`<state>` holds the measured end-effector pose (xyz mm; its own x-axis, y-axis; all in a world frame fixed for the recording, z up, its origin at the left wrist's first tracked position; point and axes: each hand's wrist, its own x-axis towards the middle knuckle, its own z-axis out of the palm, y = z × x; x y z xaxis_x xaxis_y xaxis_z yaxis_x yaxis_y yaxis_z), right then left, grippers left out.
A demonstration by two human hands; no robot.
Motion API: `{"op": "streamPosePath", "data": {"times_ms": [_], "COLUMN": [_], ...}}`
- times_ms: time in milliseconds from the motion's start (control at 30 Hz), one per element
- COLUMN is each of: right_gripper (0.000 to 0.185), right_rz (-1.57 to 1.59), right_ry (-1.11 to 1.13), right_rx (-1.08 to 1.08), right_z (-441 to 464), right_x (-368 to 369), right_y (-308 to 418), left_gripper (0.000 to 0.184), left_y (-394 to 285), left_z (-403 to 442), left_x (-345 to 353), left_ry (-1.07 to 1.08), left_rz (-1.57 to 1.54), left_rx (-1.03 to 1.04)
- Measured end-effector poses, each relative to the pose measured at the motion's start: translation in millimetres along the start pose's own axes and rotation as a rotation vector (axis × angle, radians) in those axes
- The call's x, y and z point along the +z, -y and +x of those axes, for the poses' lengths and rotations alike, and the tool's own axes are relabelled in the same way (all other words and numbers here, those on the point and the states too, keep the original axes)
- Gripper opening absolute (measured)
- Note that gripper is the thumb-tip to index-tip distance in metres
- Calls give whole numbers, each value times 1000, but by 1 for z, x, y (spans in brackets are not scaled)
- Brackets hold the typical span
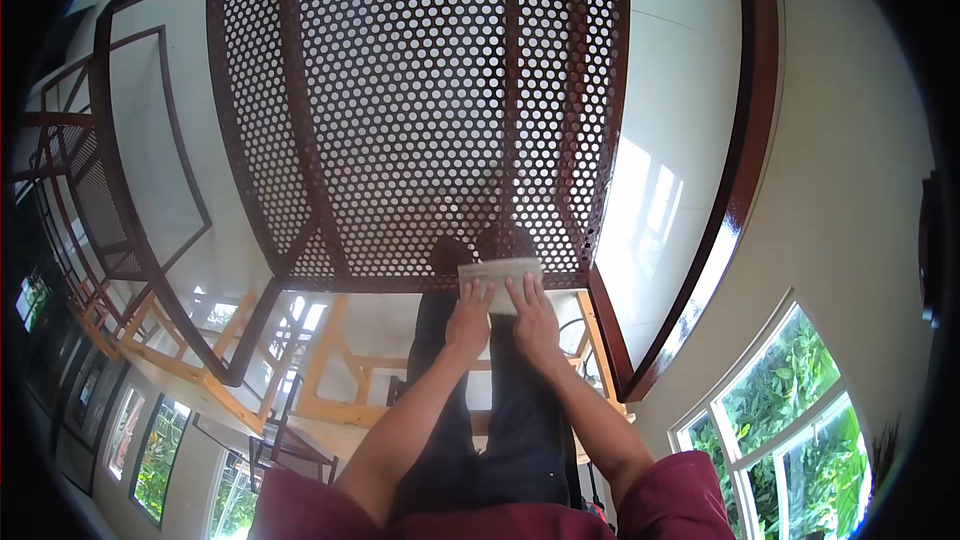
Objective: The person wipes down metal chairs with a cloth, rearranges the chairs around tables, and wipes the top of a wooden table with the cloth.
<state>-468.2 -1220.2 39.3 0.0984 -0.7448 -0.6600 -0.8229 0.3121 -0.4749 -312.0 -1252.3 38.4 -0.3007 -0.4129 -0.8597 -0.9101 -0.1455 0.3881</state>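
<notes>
A pale folded cloth point(503, 268) lies across the front rail of a dark brown metal seat point(400, 120) full of round holes. My left hand point(470, 323) holds the cloth's left part, with the fingertips on top of it. On its right part, my right hand point(532, 320) grips it in the same way, the fingers slightly spread. The two hands are side by side, close together. Their thumbs and the cloth's underside are hidden. My shoes show dimly through the holes beyond the cloth.
Brown armrests flank the seat: a frame point(150, 230) on the left and a curved one point(745, 140) on the right. Wooden stools point(345, 410) stand behind my legs. More metal chairs point(95, 190) are at far left. A white-framed window point(780, 420) is at lower right.
</notes>
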Motion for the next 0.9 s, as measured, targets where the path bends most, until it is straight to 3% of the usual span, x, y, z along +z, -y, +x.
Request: {"op": "streamPosePath", "data": {"times_ms": [100,200,300,333,433,467,500,533,567,600,633,667,700,733,767,800,833,900], "right_gripper": [65,52,46,42,32,33,39,40,41,39,36,34,35,36,36,41,43,49], "right_rz": [76,222,197,193,37,169,108,-23,107,217,238,355,438,402,317,221,91,-165], "right_ry": [150,410,572,597,674,518,519,370,210,-66,-279,-502,-573,-733,-847,-951,-855,-650], "right_rx": [100,228,219,144,157,13,100,28,23,34,-106,-218,-205,-317,-273,-219,-113,91], "right_z": [-21,-15,11,24,94,115,146,175,196,219,250,283,316,348,373,409,424,437], "right_x": [10,-17,-49,-55,-115,-131,-179,-166,-221,-234,-251,-263,-289,-306,-326,-329,-334,-345], "right_y": [0,7,9,2,6,1,21,-6,24,30,31,30,40,41,49,40,37,32], "left_gripper": [56,40,30,30,29,29,28,27,26,28,30,34,39,47,55,62,66,71], "left_y": [3,-8,-5,-6,-39,-61,-83,-96,-120,-112,-138,-131,-159,-170,-170,-176,-188,-183], "left_z": [-8,3,24,34,70,79,89,104,113,139,153,187,194,213,250,272,281,325], "left_x": [-3,-38,-43,-53,-123,-164,-209,-243,-288,-298,-335,-342,-378,-392,-400,-413,-428,-429], "left_ry": [79,365,528,587,632,533,431,322,318,12,-28,-383,-256,-557,-854,-902,-749,-765], "left_rz": [-14,-26,91,154,159,144,127,182,131,198,160,219,-165,-158,-108,67,34,317], "left_rx": [4,-102,-25,103,88,64,40,184,78,299,182,487,211,450,697,668,562,524]}}
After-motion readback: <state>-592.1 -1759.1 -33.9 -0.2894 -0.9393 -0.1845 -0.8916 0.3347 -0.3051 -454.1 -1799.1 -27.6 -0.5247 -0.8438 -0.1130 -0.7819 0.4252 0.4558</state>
